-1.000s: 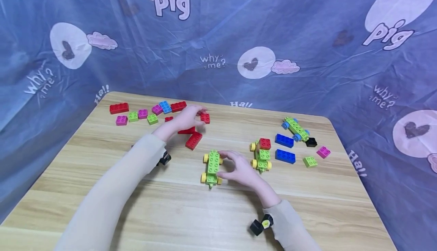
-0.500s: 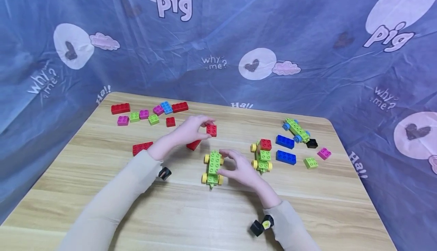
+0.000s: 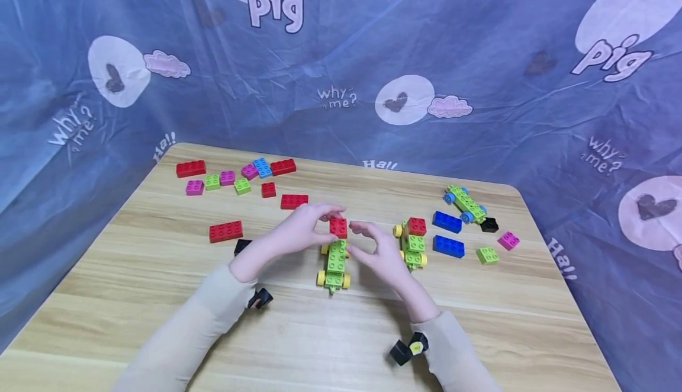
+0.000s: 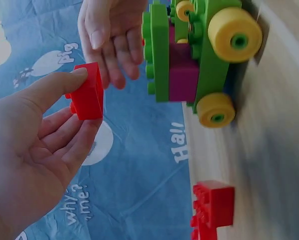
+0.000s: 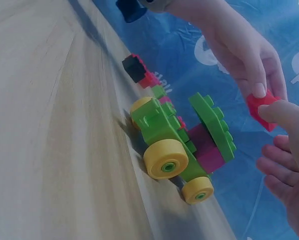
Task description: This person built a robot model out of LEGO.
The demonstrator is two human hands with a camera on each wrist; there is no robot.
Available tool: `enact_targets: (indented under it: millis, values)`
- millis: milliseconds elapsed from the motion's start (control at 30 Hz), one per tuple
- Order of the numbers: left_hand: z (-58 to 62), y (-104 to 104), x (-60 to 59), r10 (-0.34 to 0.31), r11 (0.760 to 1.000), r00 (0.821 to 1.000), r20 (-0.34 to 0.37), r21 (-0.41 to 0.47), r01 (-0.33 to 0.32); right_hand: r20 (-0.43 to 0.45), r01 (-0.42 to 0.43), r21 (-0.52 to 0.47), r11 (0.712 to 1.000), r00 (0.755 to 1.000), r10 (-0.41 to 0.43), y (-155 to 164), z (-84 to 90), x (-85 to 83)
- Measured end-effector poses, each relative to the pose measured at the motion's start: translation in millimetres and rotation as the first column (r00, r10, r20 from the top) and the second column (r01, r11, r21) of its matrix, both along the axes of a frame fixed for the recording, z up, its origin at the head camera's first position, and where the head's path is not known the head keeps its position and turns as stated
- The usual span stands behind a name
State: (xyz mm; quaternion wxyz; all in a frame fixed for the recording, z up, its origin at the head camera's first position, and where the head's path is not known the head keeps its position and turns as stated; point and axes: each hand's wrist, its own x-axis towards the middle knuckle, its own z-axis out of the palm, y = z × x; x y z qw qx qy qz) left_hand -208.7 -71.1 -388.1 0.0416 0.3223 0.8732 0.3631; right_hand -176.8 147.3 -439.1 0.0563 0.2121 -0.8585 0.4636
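Note:
My left hand [image 3: 303,227] pinches a small red brick [image 4: 87,94] between thumb and fingers, just above the far end of a toy car. The car [image 3: 335,262] has a green base, yellow wheels, a magenta brick [image 4: 182,75] in its middle and a long green brick [image 5: 213,122] on top. A gap shows between the red brick and the car in the left wrist view. My right hand [image 3: 379,253] hovers at the car's right side, fingers loosely bent, holding nothing. Its thumb overlaps the red brick in the right wrist view, but the left wrist view shows them apart.
Right of the hands stands a second green car [image 3: 413,250] with a red brick on it. Farther right lie blue bricks [image 3: 448,246] and a green car with blue wheels [image 3: 465,203]. Several red, pink and green bricks [image 3: 226,231] are scattered at the left.
My left hand has picked up the red brick from the back of the table and brought it toward me, over the car. My right hand has shifted slightly up and away from the car's side.

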Motion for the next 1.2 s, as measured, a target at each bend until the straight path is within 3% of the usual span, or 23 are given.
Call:
enact_targets:
  millis: [133, 467, 867, 1200]
  values:
    - [-5.5, 1, 6.2, 0.004, 1.0, 1.0, 0.004, 0.0, -0.004, -0.036, 0.013, -0.014, 1.0, 0.999, -0.014, 0, 1.3, 0.8]
    - [-15.6, 4, 11.5, -0.014, 1.0, 1.0, 0.005, 0.028, 0.014, -0.029, -0.021, 0.015, 1.0, 0.999, 0.022, -1, 4.0, 3.4]
    - [-18.4, 2, 14.9, 0.016, 0.999, 1.0, 0.02, 0.046, -0.017, -0.022, -0.015, 0.024, 1.0, 1.0, 0.016, -2, 0.3, 2.6]
    - [-18.2, -7, 12.1, 0.03, 0.999, 0.998, 0.048, -0.025, -0.029, 0.016, 0.0, 0.022, 1.0, 1.0, 0.0, -3, -0.7, 2.4]
